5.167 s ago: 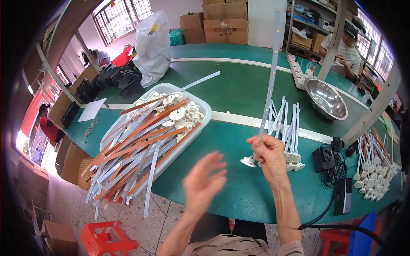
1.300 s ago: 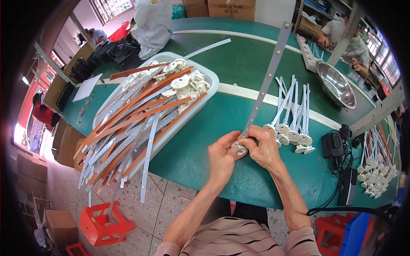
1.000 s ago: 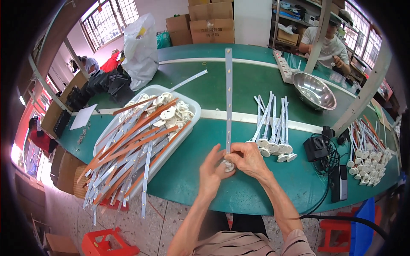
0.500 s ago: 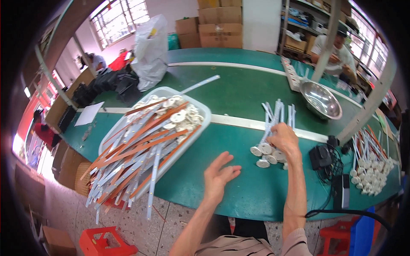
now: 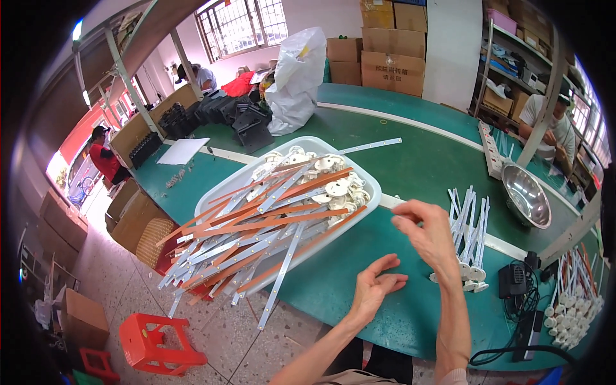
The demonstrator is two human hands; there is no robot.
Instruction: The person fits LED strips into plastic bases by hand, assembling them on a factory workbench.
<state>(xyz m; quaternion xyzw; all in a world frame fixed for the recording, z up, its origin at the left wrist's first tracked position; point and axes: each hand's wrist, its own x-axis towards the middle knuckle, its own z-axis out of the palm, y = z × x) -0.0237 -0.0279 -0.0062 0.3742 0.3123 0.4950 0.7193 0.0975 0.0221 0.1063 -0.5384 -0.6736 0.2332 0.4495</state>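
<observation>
My left hand (image 5: pixel 373 292) hovers over the near part of the green table, fingers stretched out and nothing in them. Above and right of it, my right hand (image 5: pixel 427 236) is raised in the air with curved, slightly parted fingers and no visible object. Behind my right wrist lies a small bundle of pale LED strips with round white discs (image 5: pixel 473 273) at their near ends, partly hidden by my forearm. To the left of both hands, a pale plastic tub (image 5: pixel 375 187) is heaped with round white parts (image 5: pixel 337 187) and long silver and orange strips (image 5: pixel 276 228), many sticking out over its near side.
A metal bowl (image 5: pixel 526 196) and a power strip (image 5: pixel 491 151) stand at the right. Near a black adapter (image 5: pixel 513 280) with cables lies another pile of disc-ended strips (image 5: pixel 571 314). A white plastic bag (image 5: pixel 296 80) and black parts stand behind the tub. A co-worker sits at far right.
My right hand has left the bundle of disc-ended strips and moved left toward the tub. The view has turned left. My left hand stays open over the table.
</observation>
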